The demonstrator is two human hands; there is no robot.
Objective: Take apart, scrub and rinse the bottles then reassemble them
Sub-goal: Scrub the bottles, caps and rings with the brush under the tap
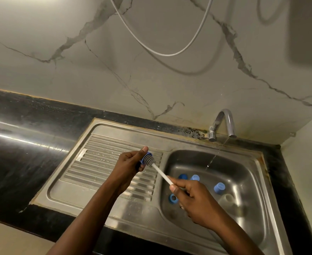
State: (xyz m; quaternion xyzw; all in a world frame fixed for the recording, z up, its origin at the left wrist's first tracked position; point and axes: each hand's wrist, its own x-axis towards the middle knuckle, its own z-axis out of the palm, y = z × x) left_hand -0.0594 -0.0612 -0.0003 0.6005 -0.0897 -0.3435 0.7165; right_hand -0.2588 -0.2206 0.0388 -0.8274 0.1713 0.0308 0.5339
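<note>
Beneath the right hand (pixel 192 197), the steel sink (pixel 251 208) is gleaming with a brushed sheen; beneath the left hand (pixel 128 163), its ribbed drainboard (pixel 103 162) is reflecting dully. Between the hands, the brush (pixel 161 174) is showing smooth white plastic and a rough grey head against a matt blue plastic cap (pixel 145 157). Left of them, the black countertop (pixel 22 144) is shining glossy.

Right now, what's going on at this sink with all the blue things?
A person is washing bottle parts. The left hand grips a blue cap over the ribbed drainboard, and the right hand holds a white-handled bottle brush with its grey bristles pushed against that cap. The tap runs a thin stream into the basin, where four more blue pieces and a clear piece lie.
</note>
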